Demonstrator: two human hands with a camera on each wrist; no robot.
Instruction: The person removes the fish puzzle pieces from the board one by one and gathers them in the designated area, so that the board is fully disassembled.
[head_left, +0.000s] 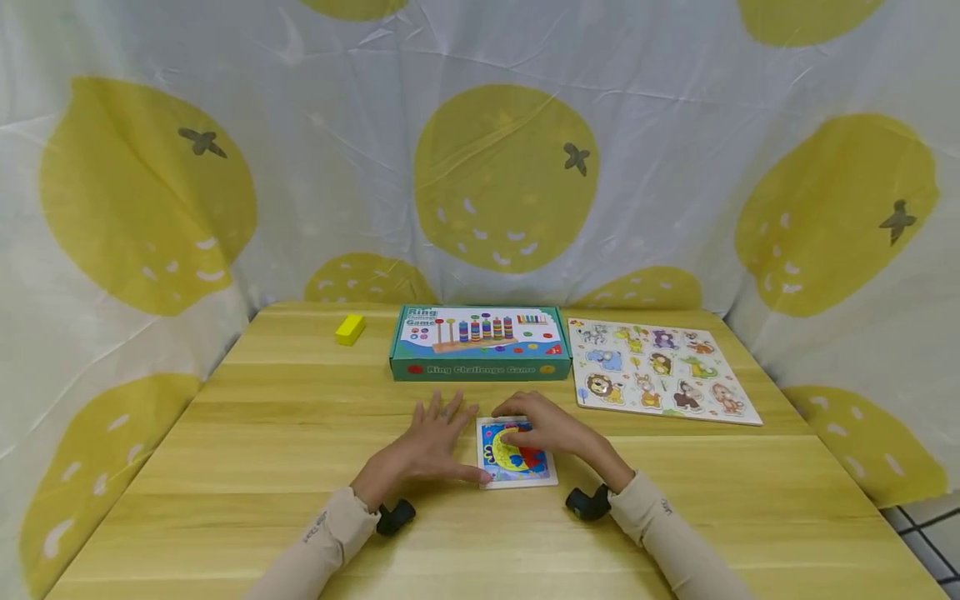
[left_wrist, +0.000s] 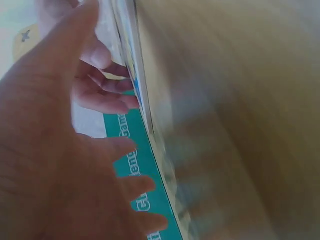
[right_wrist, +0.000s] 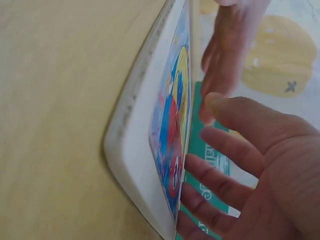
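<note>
A small square puzzle [head_left: 519, 460] with a pale frame lies flat on the wooden table, showing a yellow and red sea-animal picture on blue. My left hand [head_left: 429, 447] hovers at its left side, fingers spread toward the back and thumb tip at the puzzle's near left corner. Over the far right part of the puzzle reaches my right hand [head_left: 553, 427], its fingers loosely bent near the far edge. In the right wrist view, the right thumb [right_wrist: 240, 112] stands apart from the fingers with nothing pinched between them.
Behind the puzzle stands a green ring game box [head_left: 480, 368]. An animal peg board [head_left: 626, 379] lies at the right, and a yellow block [head_left: 350, 330] sits back left. A lemon-patterned cloth [head_left: 660, 192] hangs around the table [head_left: 247, 467].
</note>
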